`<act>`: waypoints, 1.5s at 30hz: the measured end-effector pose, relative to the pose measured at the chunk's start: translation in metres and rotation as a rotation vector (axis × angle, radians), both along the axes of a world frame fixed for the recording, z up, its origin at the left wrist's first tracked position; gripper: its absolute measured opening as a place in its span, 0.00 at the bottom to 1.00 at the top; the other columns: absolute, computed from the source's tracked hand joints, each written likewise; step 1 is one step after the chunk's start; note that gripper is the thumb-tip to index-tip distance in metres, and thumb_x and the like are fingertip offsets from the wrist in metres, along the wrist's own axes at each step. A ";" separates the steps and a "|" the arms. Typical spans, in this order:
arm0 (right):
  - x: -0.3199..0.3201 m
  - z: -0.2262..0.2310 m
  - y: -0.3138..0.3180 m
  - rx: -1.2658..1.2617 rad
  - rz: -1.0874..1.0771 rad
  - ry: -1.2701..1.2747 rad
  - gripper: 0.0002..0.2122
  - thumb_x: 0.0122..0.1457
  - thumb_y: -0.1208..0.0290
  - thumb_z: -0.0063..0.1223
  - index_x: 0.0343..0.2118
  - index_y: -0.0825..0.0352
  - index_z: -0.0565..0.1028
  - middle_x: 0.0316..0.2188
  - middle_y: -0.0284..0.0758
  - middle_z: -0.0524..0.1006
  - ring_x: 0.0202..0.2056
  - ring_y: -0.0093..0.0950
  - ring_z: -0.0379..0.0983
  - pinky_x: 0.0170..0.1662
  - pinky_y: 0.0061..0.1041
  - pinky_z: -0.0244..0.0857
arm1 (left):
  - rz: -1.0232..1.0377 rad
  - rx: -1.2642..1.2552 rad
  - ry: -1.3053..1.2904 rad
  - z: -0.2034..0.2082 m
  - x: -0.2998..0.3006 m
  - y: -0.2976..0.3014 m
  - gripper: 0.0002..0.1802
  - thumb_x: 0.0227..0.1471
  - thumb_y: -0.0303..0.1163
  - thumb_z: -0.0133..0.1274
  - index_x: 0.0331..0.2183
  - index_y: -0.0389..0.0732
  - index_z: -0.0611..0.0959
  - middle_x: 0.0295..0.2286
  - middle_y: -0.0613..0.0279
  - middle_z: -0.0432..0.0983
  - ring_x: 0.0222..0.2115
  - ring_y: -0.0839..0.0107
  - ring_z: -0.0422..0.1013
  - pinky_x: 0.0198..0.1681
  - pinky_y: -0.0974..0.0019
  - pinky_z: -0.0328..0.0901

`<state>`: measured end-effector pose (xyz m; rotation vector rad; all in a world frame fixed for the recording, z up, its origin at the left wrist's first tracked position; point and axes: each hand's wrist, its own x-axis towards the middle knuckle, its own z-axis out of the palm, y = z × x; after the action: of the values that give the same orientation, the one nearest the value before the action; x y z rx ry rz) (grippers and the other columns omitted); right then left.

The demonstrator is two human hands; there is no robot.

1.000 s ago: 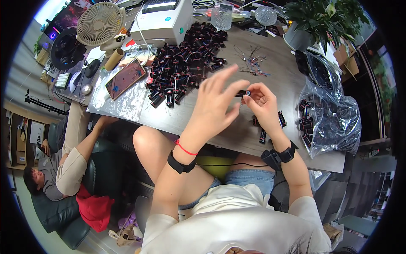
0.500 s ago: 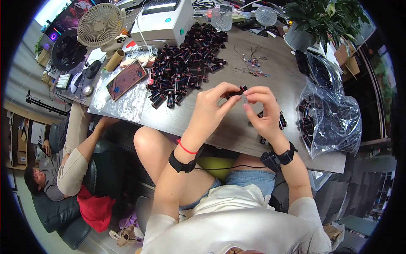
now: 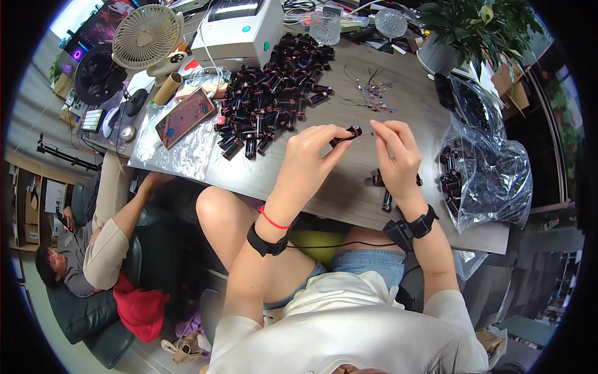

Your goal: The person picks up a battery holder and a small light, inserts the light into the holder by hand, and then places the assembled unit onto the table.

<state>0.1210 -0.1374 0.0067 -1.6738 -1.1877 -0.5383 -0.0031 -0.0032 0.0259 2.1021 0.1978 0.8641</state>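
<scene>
Above the desk, my left hand (image 3: pixel 313 148) pinches a small black cylindrical part (image 3: pixel 354 131) with reddish bands, between thumb and fingers. From its right end a thin wire (image 3: pixel 366 134) runs toward my right hand (image 3: pixel 398 154). The thumb and index fingertip of that hand come together around the wire's end; its tip is too small to make out. A few similar black parts (image 3: pixel 387 201) lie on the desk below my right hand. Left of my hands a large heap of such black parts (image 3: pixel 274 93) is piled up.
Loose thin wires (image 3: pixel 374 93) lie scattered beyond my hands. To the right is a clear plastic bag (image 3: pixel 492 181) with more black parts. A phone (image 3: pixel 185 117), a white printer (image 3: pixel 237 31), a fan (image 3: pixel 148 37) and a potted plant (image 3: pixel 442 53) stand around. Another person (image 3: pixel 81 262) sits at left.
My right hand has shifted slightly right, away from the black part, and its fingers have straightened upward. The thin wire now shows between the hands. My left hand stays nearly in place.
</scene>
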 end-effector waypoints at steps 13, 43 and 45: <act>0.001 -0.003 0.002 -0.071 0.091 -0.022 0.11 0.50 0.87 0.53 0.37 0.70 0.78 0.30 0.37 0.73 0.29 0.28 0.72 0.31 0.23 0.67 | 0.077 0.338 -0.061 -0.005 -0.002 0.005 0.08 0.42 0.23 0.60 0.30 0.38 0.82 0.33 0.61 0.79 0.33 0.63 0.73 0.37 0.64 0.67; 0.004 0.002 -0.002 -0.106 0.546 0.828 0.10 0.57 0.82 0.51 0.42 0.73 0.73 0.33 0.30 0.73 0.35 0.16 0.70 0.37 0.16 0.65 | -0.070 0.247 -0.065 -0.001 -0.003 0.011 0.09 0.41 0.21 0.61 0.29 0.37 0.80 0.34 0.59 0.79 0.34 0.61 0.74 0.38 0.63 0.68; 0.004 0.002 -0.001 -0.104 0.546 0.823 0.10 0.57 0.82 0.51 0.42 0.73 0.73 0.33 0.30 0.73 0.35 0.16 0.70 0.37 0.16 0.65 | -0.053 0.237 -0.071 -0.002 -0.003 0.011 0.09 0.41 0.21 0.60 0.29 0.37 0.80 0.34 0.59 0.79 0.34 0.61 0.74 0.38 0.63 0.69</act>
<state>0.1248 -0.1383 0.0086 -1.3410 -0.9744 0.5216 -0.0057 0.0074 0.0241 2.2795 0.0020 0.9678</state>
